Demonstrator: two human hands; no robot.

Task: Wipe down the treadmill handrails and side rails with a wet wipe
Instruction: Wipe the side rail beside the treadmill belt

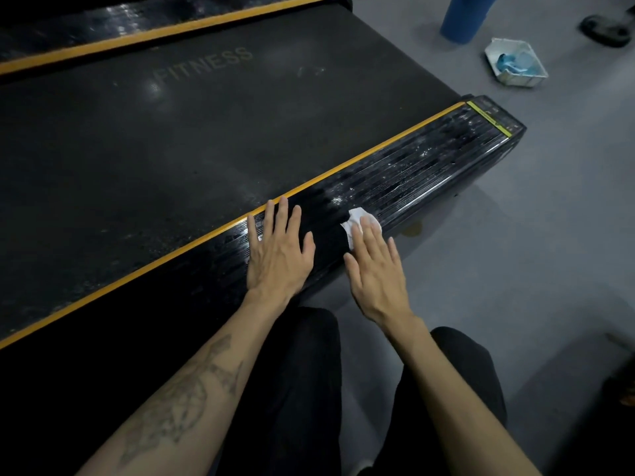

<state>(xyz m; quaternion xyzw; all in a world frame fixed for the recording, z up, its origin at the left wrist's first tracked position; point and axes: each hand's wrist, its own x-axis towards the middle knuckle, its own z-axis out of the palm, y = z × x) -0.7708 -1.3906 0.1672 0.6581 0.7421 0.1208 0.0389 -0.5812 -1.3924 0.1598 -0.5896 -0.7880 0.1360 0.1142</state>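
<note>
On the head camera I see my left hand point(279, 250) lying flat, fingers straight and spread, on the near side rail point(405, 173) of the treadmill. My right hand point(374, 269), fingers also straight, presses the white wet wipe point(357, 221) onto the same rail just to its right. Far right on the floor point(515, 255) sits a white tray point(515, 63) beside a blue cylinder point(464, 15)

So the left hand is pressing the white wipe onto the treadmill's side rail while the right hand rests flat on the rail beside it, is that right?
Not quite: the hands are swapped. In the head view the right hand presses the white wipe onto the side rail, while the left hand rests flat on the rail beside it.
</note>
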